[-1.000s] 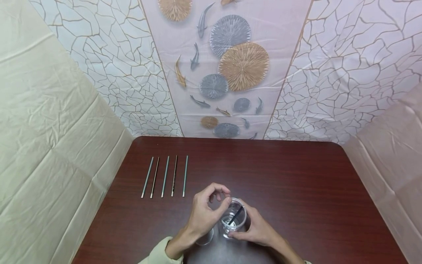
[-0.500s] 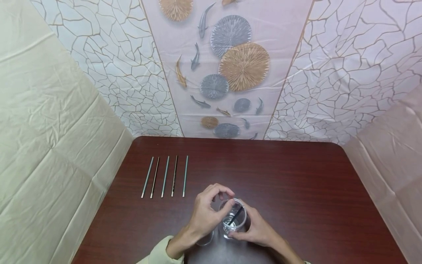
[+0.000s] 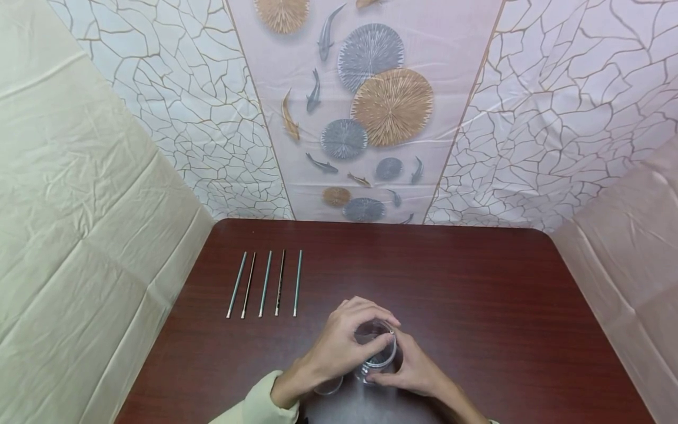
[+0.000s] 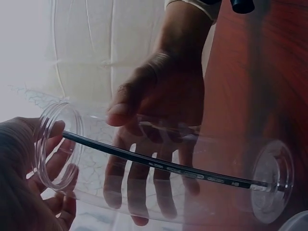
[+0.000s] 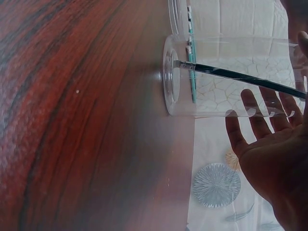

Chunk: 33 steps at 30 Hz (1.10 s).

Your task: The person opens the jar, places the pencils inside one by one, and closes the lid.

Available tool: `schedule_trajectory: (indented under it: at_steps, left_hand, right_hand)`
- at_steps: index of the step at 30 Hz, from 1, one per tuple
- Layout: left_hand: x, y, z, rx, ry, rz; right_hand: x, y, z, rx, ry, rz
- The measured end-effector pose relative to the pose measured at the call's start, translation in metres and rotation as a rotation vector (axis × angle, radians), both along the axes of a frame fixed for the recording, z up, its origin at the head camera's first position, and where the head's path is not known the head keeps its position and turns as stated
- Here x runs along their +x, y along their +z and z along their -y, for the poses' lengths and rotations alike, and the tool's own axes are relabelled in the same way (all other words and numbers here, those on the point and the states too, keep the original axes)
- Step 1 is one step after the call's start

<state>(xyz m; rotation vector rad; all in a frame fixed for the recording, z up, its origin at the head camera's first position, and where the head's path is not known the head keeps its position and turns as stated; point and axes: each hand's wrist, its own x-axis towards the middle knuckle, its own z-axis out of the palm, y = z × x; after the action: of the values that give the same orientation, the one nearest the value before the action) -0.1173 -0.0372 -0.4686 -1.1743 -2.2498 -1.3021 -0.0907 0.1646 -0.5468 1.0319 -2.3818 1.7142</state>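
Note:
A tall clear jar (image 4: 96,187) stands upright on the table, with a dark pencil (image 4: 163,166) leaning inside. The pencil's metal-banded end sits at the jar's base and its other end reaches the rim. My right hand (image 3: 421,368) holds the jar around its side, thumb in front and fingers behind. Over the jar's mouth arches my left hand (image 3: 344,338), thumb and fingers apart. Its fingertips (image 4: 57,129) are right at the pencil's upper end. A clear, round, lid-like piece (image 3: 329,386) lies left of the jar, partly hidden under the left forearm.
Several pencils (image 3: 265,282) lie in a row on the left of the dark red wood table (image 3: 450,271), some teal and some dark. Patterned cloth (image 3: 392,112) hangs behind the table, and pale cloth (image 3: 90,235) drapes along its left side.
My left hand has moved right, from the jar's left rim to over its mouth, and its fingertips have come to the pencil's upper end. The right hand and the jar have stayed put.

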Motion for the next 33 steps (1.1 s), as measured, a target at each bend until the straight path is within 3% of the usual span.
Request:
schedule_trajectory:
  at_steps: [6,15,26,33]
  left_hand:
    - [-0.0009,0.0024,-0.0013,-0.029,-0.008,0.009]
    - [0.0003,0.0013,-0.0004,0.041,0.029,0.007]
    - [0.0006,0.0020,0.0010,0.018,0.033,0.003]
    - [-0.0018,0.0028,0.0025,0.044,0.036,0.010]
  right_hand:
    - [0.0005,0.0032,0.0007,-0.011,0.017,0.061]
    - [0.0002,-0.0004,-0.0003,0.000,-0.006,0.013]
    - [-0.0011,-0.0010,-0.0007,0.013,-0.011,-0.053]
    - [0.0002,-0.0013,-0.0004,-0.002,-0.010,-0.002]
